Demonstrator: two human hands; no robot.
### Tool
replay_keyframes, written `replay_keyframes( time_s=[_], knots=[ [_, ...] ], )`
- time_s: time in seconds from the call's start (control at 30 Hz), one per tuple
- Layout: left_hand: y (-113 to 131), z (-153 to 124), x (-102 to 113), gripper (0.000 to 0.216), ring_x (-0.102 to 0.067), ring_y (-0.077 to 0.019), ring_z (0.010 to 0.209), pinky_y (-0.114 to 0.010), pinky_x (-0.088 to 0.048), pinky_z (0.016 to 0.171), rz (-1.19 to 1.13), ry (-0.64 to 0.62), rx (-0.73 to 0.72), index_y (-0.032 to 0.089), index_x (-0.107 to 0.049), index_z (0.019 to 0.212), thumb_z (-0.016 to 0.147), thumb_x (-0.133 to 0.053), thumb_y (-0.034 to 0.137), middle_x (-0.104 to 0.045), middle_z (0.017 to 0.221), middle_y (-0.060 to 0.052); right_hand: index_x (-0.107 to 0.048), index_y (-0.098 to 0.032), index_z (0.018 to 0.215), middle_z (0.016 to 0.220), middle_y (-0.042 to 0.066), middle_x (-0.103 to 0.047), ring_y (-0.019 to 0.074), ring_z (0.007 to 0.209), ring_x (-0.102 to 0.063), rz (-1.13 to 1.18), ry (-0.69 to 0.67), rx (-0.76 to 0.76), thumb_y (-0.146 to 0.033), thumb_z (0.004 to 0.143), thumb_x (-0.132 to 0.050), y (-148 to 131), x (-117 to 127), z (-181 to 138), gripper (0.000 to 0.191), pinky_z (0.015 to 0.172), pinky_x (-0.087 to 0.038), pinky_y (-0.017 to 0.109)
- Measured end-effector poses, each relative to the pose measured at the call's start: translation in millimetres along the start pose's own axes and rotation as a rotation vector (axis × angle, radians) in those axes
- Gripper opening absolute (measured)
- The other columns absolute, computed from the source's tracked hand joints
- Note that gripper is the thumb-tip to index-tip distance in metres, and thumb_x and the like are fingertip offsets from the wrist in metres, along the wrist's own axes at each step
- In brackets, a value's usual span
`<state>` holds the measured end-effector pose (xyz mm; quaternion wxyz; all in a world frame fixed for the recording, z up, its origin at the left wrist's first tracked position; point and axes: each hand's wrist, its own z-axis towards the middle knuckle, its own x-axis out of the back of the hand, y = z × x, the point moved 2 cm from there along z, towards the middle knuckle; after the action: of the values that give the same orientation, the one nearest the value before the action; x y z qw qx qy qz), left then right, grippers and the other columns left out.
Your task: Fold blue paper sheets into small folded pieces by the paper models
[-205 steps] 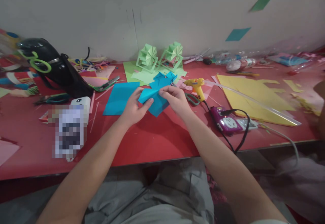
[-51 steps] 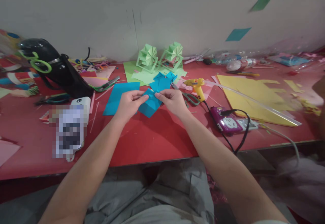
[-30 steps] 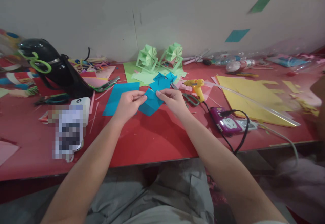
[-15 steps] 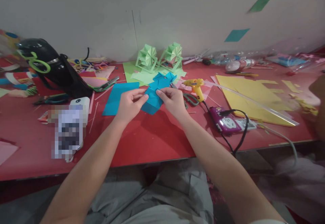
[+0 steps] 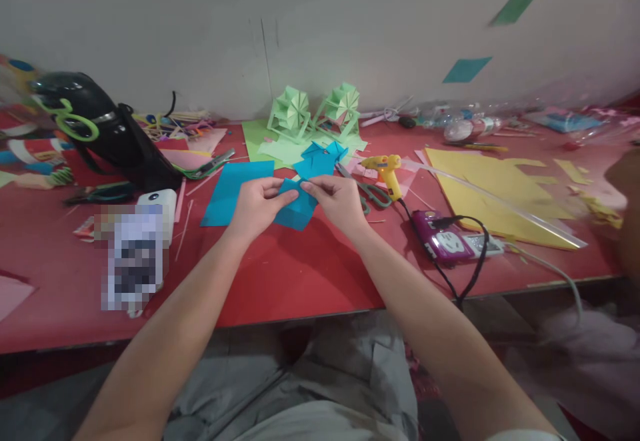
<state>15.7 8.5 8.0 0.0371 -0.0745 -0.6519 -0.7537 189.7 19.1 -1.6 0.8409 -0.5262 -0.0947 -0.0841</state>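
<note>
Between my hands is a blue sheet of paper point(image 5: 298, 216), partly folded. My left hand point(image 5: 259, 206) pinches its left side between thumb and fingers. At its upper right edge, my right hand point(image 5: 340, 201) grips the paper with the thumb on top. Just behind lies a folded blue paper piece point(image 5: 323, 156), with points sticking up. A flat blue sheet point(image 5: 233, 191) rests on the table to the left, partly behind my left hand. Grey-handled scissors point(image 5: 376, 194) lie right of my right hand, their blades partly covered.
Two light green paper models point(image 5: 291, 111) stand at the back on green paper. A yellow glue gun point(image 5: 385, 169) and a purple power socket point(image 5: 445, 237) with cables sit at right, near yellow sheets point(image 5: 493, 191). A black bottle point(image 5: 95, 127) and a phone point(image 5: 163, 211) are at left.
The upper edge of the blue paper has come down toward me between my fingers. My right hand has shifted slightly left, and more of the folded piece behind shows.
</note>
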Motion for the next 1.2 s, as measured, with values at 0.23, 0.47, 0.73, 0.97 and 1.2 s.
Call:
replay_keyframes(
  time_s=[0.23,0.47,0.73,0.97,1.2],
  knots=[
    [5.3,-0.3,9.3,0.04,-0.074,-0.0293,0.086,-0.037,-0.06,0.074,0.097,0.117,-0.044,0.016,-0.076,0.089,0.066,-0.085,0.048,-0.079,0.092,-0.009,-0.069,-0.016,0.076,0.066,0.003,-0.066,0.0138,0.06,-0.059,0.18,-0.205,-0.128,-0.063,0.076,-0.07,0.4,4.9,3.5,0.047,0.06,-0.049,0.028],
    [10.8,0.1,8.6,0.034,-0.074,-0.0267,0.083,-0.034,-0.06,0.072,0.102,0.112,-0.081,0.018,-0.076,0.088,0.069,-0.083,0.044,-0.079,0.089,-0.005,-0.066,-0.016,0.07,0.063,0.002,-0.065,0.0129,0.059,-0.06,0.257,-0.214,-0.157,-0.066,0.072,-0.073,1.5,6.2,5.6,0.05,0.062,-0.051,0.027],
    [4.6,2.0,13.1,0.04,-0.074,-0.029,0.09,-0.036,-0.06,0.075,0.102,0.15,-0.056,0.015,-0.075,0.092,0.066,-0.084,0.044,-0.079,0.093,-0.009,-0.07,-0.017,0.082,0.077,0.005,-0.07,0.0138,0.068,-0.065,0.412,-0.244,-0.299,-0.068,0.077,-0.068,5.9,6.0,5.5,0.052,0.068,-0.054,0.028],
    [3.3,1.6,10.0,0.043,-0.075,-0.0268,0.085,-0.036,-0.062,0.074,0.002,-0.023,-0.026,0.016,-0.076,0.097,0.068,-0.084,0.047,-0.079,0.094,-0.009,-0.062,-0.017,0.064,0.06,0.001,-0.06,0.0122,0.057,-0.055,0.212,-0.197,-0.103,-0.064,0.075,-0.071,0.4,6.6,4.3,0.049,0.058,-0.047,0.027],
    [-4.6,6.1,19.4,0.038,-0.075,-0.0251,0.079,-0.034,-0.062,0.07,0.035,-0.009,-0.033,0.018,-0.077,0.092,0.067,-0.085,0.046,-0.079,0.088,-0.007,-0.065,-0.017,0.071,0.066,0.002,-0.063,0.0125,0.062,-0.056,0.253,-0.24,-0.17,-0.064,0.073,-0.073,-4.6,7.8,3.3,0.048,0.062,-0.048,0.027]
  ],
)
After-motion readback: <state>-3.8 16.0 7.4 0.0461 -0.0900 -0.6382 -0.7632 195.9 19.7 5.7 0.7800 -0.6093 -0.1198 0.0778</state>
